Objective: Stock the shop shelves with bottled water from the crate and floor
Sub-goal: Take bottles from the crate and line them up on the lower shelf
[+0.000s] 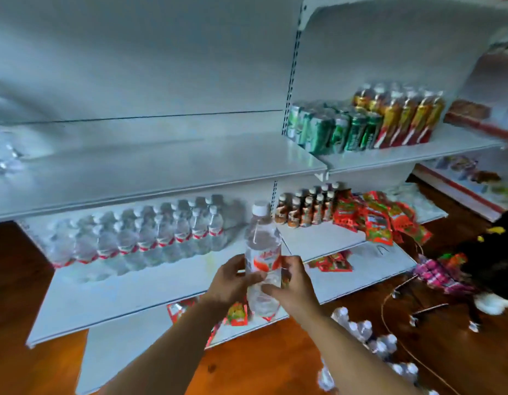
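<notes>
head camera is looking down at two hands in the lower middle of the frame. the left hand (231, 283) is curling its fingers around a water bottle (262, 246) from the left side. the right hand (291, 283) is gripping the same bottle from the right side. the bottle is standing upright in the air with its white cap on top, in front of the white shelf (119, 297). a long row of water bottles (150, 238) is sitting on that shelf, in the middle left of the frame. some loose bottles (366, 334) are lying on the brown floor (275, 363) at the lower right. little brown bottles (307, 208) and red packets (378, 220) are sitting to the right of the row. green cans (332, 129) are standing on a higher shelf (418, 146) at the upper right.
</notes>
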The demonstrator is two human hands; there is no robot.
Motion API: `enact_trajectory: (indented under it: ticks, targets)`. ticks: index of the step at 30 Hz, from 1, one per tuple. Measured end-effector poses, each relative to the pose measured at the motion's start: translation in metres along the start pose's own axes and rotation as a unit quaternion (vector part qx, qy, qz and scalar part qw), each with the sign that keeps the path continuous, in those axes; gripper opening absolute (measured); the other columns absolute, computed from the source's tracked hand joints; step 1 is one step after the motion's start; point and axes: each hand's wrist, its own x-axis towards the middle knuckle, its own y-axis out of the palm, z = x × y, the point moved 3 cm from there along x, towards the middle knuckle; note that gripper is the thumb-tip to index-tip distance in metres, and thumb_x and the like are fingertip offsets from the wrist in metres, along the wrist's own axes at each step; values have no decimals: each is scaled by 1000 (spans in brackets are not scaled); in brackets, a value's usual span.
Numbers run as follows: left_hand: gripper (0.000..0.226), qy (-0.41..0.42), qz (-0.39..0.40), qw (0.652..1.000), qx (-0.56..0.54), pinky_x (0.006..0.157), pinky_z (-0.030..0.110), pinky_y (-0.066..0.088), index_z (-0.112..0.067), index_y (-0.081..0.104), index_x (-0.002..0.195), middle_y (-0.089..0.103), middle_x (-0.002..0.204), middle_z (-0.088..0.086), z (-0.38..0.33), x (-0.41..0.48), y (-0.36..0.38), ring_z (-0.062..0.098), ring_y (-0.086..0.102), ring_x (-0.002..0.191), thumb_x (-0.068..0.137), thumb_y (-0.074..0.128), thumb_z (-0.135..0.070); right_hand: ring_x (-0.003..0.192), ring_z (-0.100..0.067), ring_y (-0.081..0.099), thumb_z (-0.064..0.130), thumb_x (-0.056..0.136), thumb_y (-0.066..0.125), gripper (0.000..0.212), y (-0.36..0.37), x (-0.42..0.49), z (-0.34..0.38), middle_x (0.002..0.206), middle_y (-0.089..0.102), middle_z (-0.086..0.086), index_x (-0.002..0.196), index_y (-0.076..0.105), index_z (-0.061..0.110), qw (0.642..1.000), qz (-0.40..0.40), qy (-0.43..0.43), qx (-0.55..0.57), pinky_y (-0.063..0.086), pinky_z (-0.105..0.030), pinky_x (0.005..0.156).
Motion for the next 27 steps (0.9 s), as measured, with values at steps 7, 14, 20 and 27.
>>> enact_trajectory:
  ticks: [7, 14, 20, 27]
  targets:
    - [58, -45, 39, 998, 25, 93, 43, 51, -14, 58, 118, 68, 112, 5, 30, 74, -60, 24, 65, 102, 66, 75, -34, 112, -10, 50, 12, 76, 73, 65, 49, 89, -16, 116, 53, 13, 130, 40, 28, 992, 113, 58, -28, 40, -25, 94]
    - [41, -45, -22, 999, -14, 65, 9, 48, -17, 59, 118, 70, 108, 4, 70, 157, -75, 0, 66, 84, 79, 68, -5, 107, -8, 54, 4, 74, 73, 59, 77, 183, -65, 109, 57, 14, 114, 42, 33, 995, 95, 34, -20, 42, -19, 86]
    - [42, -13, -58, 998, -22, 66, 16, 47, -35, 52, 123, 66, 112, -13, 137, 251, -76, 0, 59, 101, 86, 66, -22, 99, -4, 57, 3, 70, 77, 62, 101, 283, -143, 101, 59, 19, 113, 44, 31, 997, 76, -24, -20, 41, -4, 72]
    - [46, 60, -231, 971, -4, 95, 46, 46, -33, 51, 129, 66, 117, -3, 241, 346, -74, 19, 59, 113, 84, 59, -41, 98, -7, 60, 8, 64, 82, 62, 144, 377, -232, 97, 60, 20, 109, 47, 30, 996, 18, -85, 7, 46, -25, 86]
